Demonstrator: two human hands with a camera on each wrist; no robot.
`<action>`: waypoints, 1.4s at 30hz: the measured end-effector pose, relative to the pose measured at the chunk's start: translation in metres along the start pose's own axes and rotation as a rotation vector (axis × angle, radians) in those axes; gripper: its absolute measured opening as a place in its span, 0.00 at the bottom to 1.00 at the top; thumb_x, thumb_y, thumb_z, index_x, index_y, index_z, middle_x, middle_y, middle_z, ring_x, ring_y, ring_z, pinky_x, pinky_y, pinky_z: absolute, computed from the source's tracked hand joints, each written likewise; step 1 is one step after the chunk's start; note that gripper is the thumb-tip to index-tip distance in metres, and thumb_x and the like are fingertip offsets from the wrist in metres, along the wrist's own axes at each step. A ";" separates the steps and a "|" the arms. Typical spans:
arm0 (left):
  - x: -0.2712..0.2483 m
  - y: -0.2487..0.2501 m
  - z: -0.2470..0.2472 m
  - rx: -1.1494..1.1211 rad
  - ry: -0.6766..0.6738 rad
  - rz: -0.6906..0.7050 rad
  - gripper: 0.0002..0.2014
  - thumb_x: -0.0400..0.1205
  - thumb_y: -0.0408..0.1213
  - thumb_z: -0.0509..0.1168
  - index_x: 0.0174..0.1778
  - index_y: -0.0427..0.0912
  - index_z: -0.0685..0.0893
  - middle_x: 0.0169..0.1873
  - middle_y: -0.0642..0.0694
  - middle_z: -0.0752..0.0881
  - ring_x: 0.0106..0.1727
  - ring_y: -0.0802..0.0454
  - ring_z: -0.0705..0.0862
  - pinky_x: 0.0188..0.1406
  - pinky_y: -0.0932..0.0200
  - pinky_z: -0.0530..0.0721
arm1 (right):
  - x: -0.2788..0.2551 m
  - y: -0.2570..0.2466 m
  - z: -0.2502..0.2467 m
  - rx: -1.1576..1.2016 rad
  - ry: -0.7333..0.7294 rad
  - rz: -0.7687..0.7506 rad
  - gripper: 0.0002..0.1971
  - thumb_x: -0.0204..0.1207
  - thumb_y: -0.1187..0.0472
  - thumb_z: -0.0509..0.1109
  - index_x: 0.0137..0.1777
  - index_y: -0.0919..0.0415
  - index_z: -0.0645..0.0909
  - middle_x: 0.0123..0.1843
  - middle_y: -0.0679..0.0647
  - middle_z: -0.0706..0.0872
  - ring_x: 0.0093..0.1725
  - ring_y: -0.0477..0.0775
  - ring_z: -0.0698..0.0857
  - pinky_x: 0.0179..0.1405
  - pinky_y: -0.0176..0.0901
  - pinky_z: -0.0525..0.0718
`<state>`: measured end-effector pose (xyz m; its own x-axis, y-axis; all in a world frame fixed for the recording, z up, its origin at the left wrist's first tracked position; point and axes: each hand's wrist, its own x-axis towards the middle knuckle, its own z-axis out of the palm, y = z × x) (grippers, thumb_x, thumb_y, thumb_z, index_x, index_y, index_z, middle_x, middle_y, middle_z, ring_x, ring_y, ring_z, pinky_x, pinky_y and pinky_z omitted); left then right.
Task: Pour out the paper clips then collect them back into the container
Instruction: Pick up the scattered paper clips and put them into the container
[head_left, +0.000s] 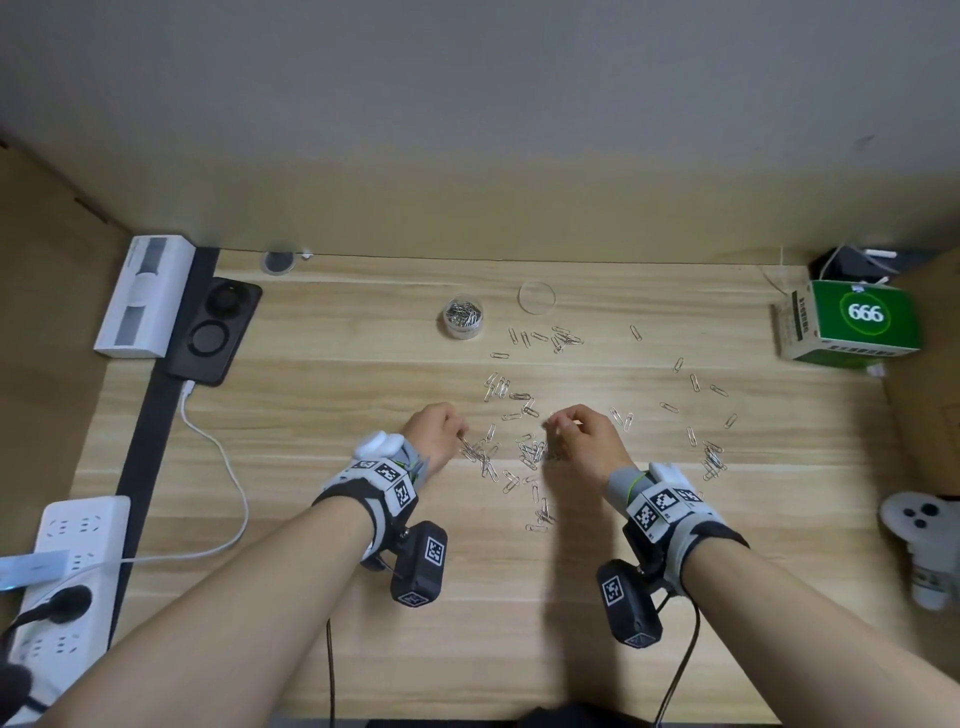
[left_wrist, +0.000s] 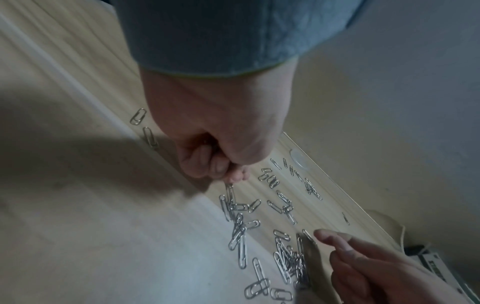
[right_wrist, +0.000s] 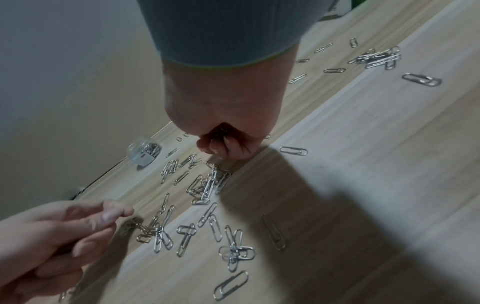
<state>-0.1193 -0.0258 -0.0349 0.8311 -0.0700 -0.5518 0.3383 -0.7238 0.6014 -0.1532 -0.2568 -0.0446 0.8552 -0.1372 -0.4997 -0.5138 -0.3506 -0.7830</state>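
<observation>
Silver paper clips (head_left: 530, 447) lie scattered over the middle of the wooden desk (head_left: 322, 426). A small clear round container (head_left: 462, 316) holding some clips stands at the back, its clear lid (head_left: 536, 297) lying flat to its right. My left hand (head_left: 457, 435) is curled at the left edge of the pile, and its fingertips (left_wrist: 230, 174) pinch clips that trail onto the desk. My right hand (head_left: 558, 423) hovers over the central heap with its fingers (right_wrist: 221, 147) curled round gathered clips. The container (right_wrist: 145, 153) also shows blurred in the right wrist view.
A green and white box (head_left: 852, 325) stands at the back right, and a white controller (head_left: 919, 525) lies at the right edge. At the left are a black phone (head_left: 215, 332), a white device (head_left: 145, 296), a power strip (head_left: 67, 561) and a white cable (head_left: 228, 467).
</observation>
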 end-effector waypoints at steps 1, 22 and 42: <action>-0.001 -0.002 0.002 -0.030 -0.008 0.004 0.12 0.83 0.33 0.58 0.36 0.48 0.82 0.33 0.51 0.85 0.37 0.46 0.82 0.41 0.55 0.79 | -0.004 -0.002 -0.001 0.054 0.000 0.004 0.13 0.87 0.66 0.59 0.43 0.58 0.81 0.50 0.61 0.91 0.33 0.50 0.83 0.39 0.40 0.82; -0.019 -0.015 0.032 0.390 0.014 0.230 0.21 0.77 0.56 0.69 0.55 0.50 0.69 0.46 0.51 0.84 0.42 0.45 0.83 0.38 0.52 0.78 | -0.028 0.004 0.024 -0.566 0.058 0.071 0.18 0.68 0.40 0.76 0.51 0.47 0.79 0.46 0.44 0.85 0.52 0.55 0.85 0.43 0.43 0.75; -0.015 0.017 -0.016 0.158 0.117 0.109 0.21 0.82 0.43 0.55 0.21 0.45 0.67 0.22 0.46 0.70 0.29 0.45 0.67 0.30 0.55 0.67 | -0.017 -0.020 0.019 -0.326 -0.109 0.045 0.14 0.82 0.59 0.58 0.36 0.61 0.76 0.41 0.61 0.84 0.45 0.62 0.77 0.46 0.51 0.73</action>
<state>-0.1191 -0.0258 -0.0066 0.9078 -0.0802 -0.4116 0.1777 -0.8155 0.5508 -0.1585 -0.2301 -0.0272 0.8108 -0.0655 -0.5816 -0.4872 -0.6262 -0.6087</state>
